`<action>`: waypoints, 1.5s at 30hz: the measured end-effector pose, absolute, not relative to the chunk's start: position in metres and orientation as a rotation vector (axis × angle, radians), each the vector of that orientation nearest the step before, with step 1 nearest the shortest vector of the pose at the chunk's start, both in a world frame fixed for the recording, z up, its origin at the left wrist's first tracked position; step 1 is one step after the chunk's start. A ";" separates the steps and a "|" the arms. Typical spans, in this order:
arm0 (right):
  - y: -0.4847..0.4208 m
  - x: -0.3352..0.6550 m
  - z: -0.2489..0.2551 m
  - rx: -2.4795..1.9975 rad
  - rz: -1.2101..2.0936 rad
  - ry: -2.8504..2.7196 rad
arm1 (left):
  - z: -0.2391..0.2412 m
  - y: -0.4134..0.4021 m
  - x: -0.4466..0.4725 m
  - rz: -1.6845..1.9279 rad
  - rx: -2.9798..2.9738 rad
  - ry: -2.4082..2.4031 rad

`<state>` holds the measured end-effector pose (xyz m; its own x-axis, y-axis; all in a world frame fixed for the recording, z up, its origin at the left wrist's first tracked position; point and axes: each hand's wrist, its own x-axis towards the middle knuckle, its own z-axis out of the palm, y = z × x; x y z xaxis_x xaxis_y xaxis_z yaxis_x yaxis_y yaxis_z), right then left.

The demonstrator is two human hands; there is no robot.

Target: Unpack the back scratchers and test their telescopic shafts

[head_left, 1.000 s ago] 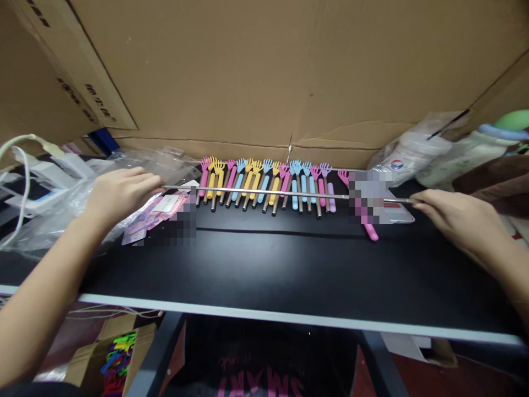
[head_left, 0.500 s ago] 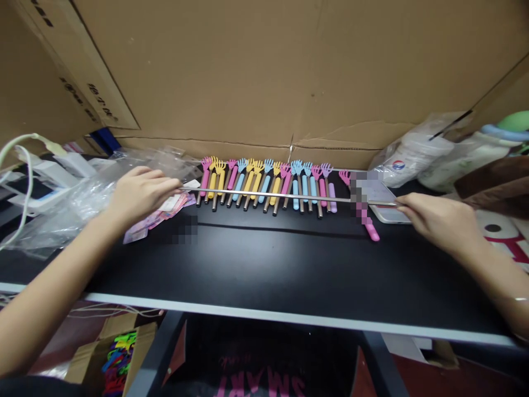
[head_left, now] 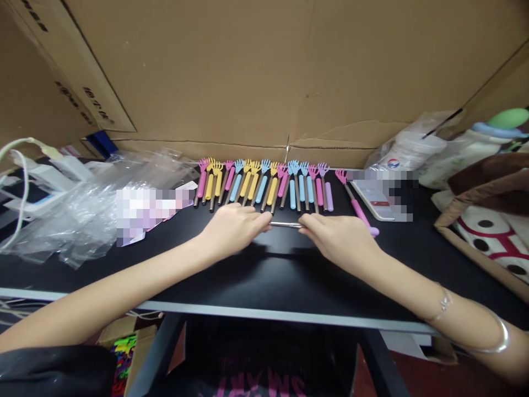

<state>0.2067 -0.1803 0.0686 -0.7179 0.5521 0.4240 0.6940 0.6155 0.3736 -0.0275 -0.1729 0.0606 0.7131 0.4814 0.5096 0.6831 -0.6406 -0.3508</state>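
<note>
My left hand (head_left: 233, 227) and my right hand (head_left: 334, 238) are close together over the middle of the black table (head_left: 264, 275). Both are closed on the ends of a short metal telescopic rod (head_left: 286, 224), of which only a small stretch shows between them. Just behind lies a row of small back scratchers (head_left: 264, 184) with pink, yellow and blue hand-shaped heads and coloured grips. A single pink back scratcher (head_left: 354, 202) lies apart at the right of the row.
Clear plastic bags (head_left: 82, 204) and pink cards lie at the left. A white tray (head_left: 378, 201) and plastic bags (head_left: 407, 149) sit at the right, with a brown bag (head_left: 487, 193) beyond. Large cardboard boxes (head_left: 264, 71) wall off the back. White cables hang at far left.
The long rod, held stretched wide across the row, has been pushed together. Both hands moved inward and toward me, and now only a short piece shows between them.
</note>
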 end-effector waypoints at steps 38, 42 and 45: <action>-0.116 0.421 0.071 -1.763 -0.319 -2.385 | 0.070 -0.147 -0.211 -0.112 -2.042 -1.217; -0.121 0.418 0.076 -1.823 -0.353 -2.401 | 0.074 -0.149 -0.211 -0.074 -2.080 -1.213; -0.128 0.410 0.082 -1.903 -0.385 -2.420 | 0.076 -0.150 -0.212 -0.032 -2.071 -1.214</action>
